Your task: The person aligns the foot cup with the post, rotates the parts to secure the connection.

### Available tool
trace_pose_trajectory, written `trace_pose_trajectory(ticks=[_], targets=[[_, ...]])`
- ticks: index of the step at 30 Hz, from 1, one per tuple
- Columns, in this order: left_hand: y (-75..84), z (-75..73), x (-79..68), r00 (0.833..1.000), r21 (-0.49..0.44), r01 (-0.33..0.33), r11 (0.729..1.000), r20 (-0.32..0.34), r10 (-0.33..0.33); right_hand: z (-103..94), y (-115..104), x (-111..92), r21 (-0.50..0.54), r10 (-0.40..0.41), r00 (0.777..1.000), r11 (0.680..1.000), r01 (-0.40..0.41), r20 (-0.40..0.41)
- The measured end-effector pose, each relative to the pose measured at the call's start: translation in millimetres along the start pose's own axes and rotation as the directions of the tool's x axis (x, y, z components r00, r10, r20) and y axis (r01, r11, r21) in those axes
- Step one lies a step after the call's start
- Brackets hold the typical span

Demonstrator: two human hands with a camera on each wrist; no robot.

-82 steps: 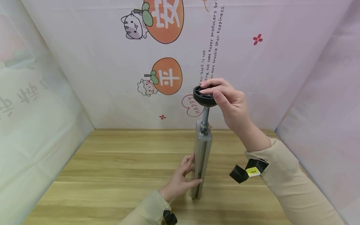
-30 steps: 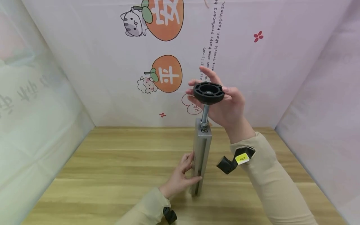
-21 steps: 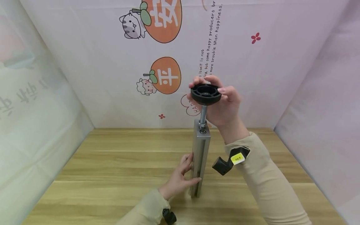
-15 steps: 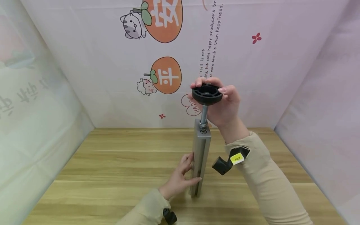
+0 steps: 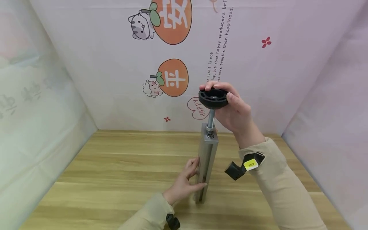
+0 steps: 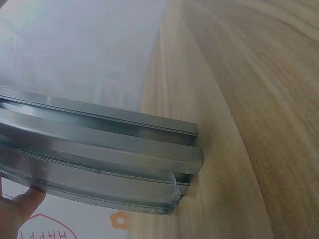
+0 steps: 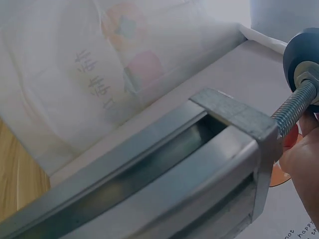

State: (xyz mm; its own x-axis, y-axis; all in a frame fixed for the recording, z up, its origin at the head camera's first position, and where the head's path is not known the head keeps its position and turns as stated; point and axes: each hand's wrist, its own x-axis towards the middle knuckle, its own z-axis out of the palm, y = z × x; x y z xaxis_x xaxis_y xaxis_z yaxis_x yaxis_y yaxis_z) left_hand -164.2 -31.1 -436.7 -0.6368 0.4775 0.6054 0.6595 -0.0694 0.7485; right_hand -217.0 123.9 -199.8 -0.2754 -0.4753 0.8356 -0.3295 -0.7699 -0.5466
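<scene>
An aluminium profile (image 5: 206, 159) stands upright on the table in the head view. My left hand (image 5: 184, 185) grips it low down, thumb across the near side and fingers behind. From its top end plate rises a threaded rod (image 5: 211, 117) with a nut (image 5: 210, 128) at its base. On the rod sits a black round levelling foot (image 5: 213, 103), its ribbed underside facing up. My right hand (image 5: 235, 110) holds the foot's rim, thumb on the right and fingertips over the far edge. The right wrist view shows the rod's thread (image 7: 297, 107) between the end plate and the foot.
The wood-grain table (image 5: 123, 172) spreads around the profile. A printed white cloth (image 5: 115, 80) hangs behind it, with cloth walls on the left (image 5: 26, 127) and right (image 5: 325, 127). A screw (image 5: 210, 136) is set in the end plate beside the nut.
Earlier my right fingers lay across the foot's top; they then spread apart and took its rim again. Since then the right hand has turned slightly with it. The left hand has kept its place.
</scene>
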Motion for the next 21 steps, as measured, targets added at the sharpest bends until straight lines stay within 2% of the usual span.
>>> trace_pose_trajectory(ticks=[5,9,12,15,18,21], targets=[[2.4,1.1,0.5,1.000,-0.012,-0.007,1.000,0.007,0.007,2.2,-4.0,-1.8,-0.082,-0.024,0.998,0.996,0.020,-0.053],[1.7,0.8,-0.2,1.000,-0.027,-0.011,1.000,0.001,0.011,5.9,-5.7,-2.1,-0.224,-0.050,0.993,0.974,0.025,-0.106],[1.2,0.8,-1.0,1.000,-0.031,-0.006,0.999,0.004,0.006,9.3,-7.1,-3.8,-0.370,-0.082,0.985,0.929,0.019,-0.155],[0.7,1.3,-1.4,1.000,-0.033,-0.013,0.999,0.003,0.014,12.5,-9.0,-6.0,-0.504,-0.105,0.975,0.864,-0.007,-0.195],[0.3,1.6,-0.7,0.999,-0.026,-0.040,0.999,0.000,0.040,15.9,-11.5,-7.2,-0.594,-0.122,0.966,0.804,-0.039,-0.229],[-0.1,1.6,0.9,0.998,-0.017,-0.056,0.998,0.002,0.056,19.5,-14.0,-7.2,-0.646,-0.131,0.956,0.760,-0.074,-0.264]])
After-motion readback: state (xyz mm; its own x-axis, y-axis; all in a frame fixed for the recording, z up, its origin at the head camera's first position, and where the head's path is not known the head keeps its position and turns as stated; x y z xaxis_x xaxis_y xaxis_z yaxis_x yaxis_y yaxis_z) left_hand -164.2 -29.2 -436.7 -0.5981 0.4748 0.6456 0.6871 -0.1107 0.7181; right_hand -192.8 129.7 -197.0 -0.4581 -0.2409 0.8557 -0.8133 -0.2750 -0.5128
